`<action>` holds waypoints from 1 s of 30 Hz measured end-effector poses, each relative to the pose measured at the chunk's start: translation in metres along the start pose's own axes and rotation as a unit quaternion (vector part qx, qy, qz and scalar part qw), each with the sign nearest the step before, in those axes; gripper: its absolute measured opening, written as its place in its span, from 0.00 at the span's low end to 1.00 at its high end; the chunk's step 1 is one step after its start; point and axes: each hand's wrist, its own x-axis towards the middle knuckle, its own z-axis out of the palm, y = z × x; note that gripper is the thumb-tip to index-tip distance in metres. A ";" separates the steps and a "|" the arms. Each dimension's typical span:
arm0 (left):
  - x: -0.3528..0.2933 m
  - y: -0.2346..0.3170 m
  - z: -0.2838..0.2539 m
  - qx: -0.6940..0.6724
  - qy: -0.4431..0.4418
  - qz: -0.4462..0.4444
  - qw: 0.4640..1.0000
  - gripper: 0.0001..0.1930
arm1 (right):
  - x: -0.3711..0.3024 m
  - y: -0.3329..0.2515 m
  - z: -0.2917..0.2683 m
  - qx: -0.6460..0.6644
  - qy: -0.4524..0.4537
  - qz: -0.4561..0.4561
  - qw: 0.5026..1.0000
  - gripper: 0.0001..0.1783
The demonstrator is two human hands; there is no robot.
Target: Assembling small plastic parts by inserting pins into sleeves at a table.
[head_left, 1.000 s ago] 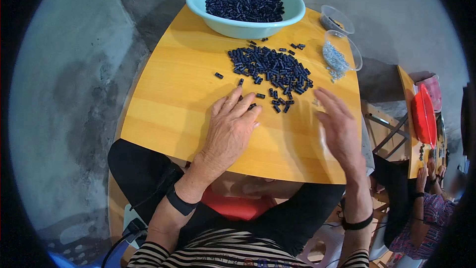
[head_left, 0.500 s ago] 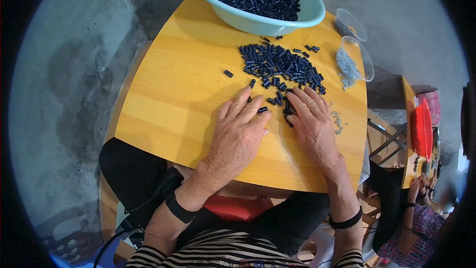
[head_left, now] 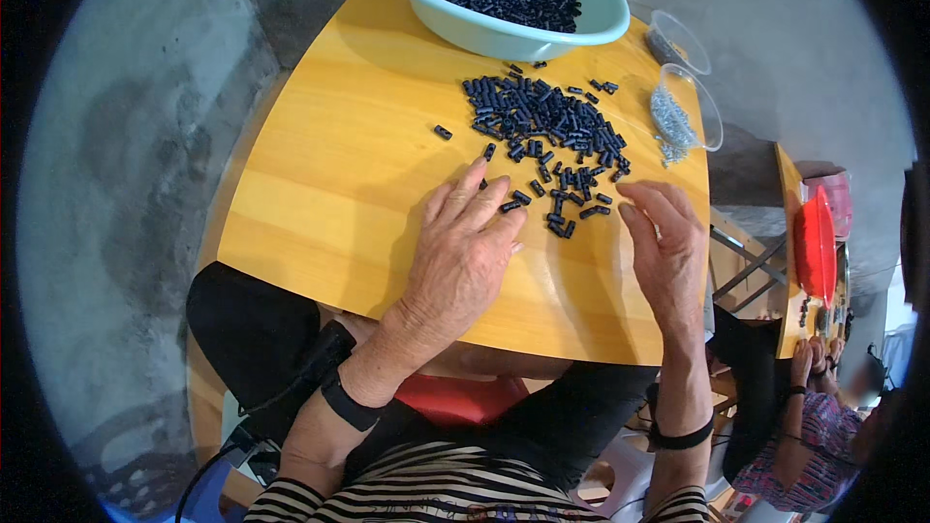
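A heap of small black cylindrical pieces (head_left: 552, 116) lies on the yellow wooden table, with looser ones spread at its near side. My left hand (head_left: 460, 261) rests flat at the left of these loose pieces, fingers stretched out and a few pieces at its fingertips. To the right, my right hand (head_left: 668, 247) is bent over the table, thumb and forefinger slightly apart with nothing visible between them. It covers the spot where small silvery pieces lay. A light blue basin (head_left: 523, 44) full of the same black pieces stands beyond the heap.
Two clear plastic tubs stand at the table's right edge; the nearer tub (head_left: 709, 116) has small silvery pieces spilling out. At the far right a co-worker (head_left: 804, 446) sits at another table with a red basin (head_left: 820, 247). A grey wall runs along the left.
My right hand has drawn away from the black pieces to the right, uncovering several of them. My left hand stays nearly in place. The view has shifted slightly.
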 end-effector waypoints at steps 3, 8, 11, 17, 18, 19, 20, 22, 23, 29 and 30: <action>-0.002 0.000 -0.003 -0.009 0.014 0.001 1.000 0.15 | -0.011 0.000 0.002 0.006 -0.008 0.015 1.000 0.08; -0.002 -0.001 -0.008 -0.024 0.024 0.000 0.999 0.14 | 0.006 -0.004 0.005 -0.013 -0.022 -0.005 1.000 0.07; -0.002 -0.002 -0.010 -0.024 0.029 -0.004 0.999 0.14 | 0.026 0.000 0.020 -0.016 -0.027 -0.038 0.999 0.07; -0.002 -0.007 -0.020 -0.029 0.045 -0.020 0.998 0.12 | 0.046 0.003 0.050 -0.082 -0.055 -0.072 0.992 0.06; -0.002 -0.011 -0.024 -0.028 0.053 -0.028 0.998 0.12 | 0.047 0.004 0.053 -0.078 -0.064 -0.073 0.992 0.05; -0.002 -0.014 -0.027 -0.026 0.062 -0.037 0.997 0.12 | 0.047 0.004 0.056 -0.077 -0.066 -0.075 0.992 0.05; -0.003 -0.016 -0.028 -0.026 0.063 -0.039 0.997 0.12 | 0.048 0.006 0.059 -0.083 -0.061 -0.064 0.993 0.04; -0.004 -0.021 -0.030 -0.027 0.079 -0.047 0.995 0.11 | 0.048 0.005 0.062 -0.087 -0.057 -0.054 0.993 0.04; -0.005 -0.022 -0.031 -0.026 0.079 -0.049 0.995 0.11 | 0.048 0.005 0.063 -0.087 -0.061 -0.055 0.993 0.03; -0.002 -0.022 -0.031 -0.027 0.093 -0.047 0.994 0.09 | 0.048 0.002 0.065 -0.047 -0.069 -0.042 0.996 0.05; -0.001 -0.022 -0.029 -0.035 0.108 -0.042 0.993 0.09 | 0.048 0.001 0.063 -0.035 -0.078 -0.028 0.996 0.06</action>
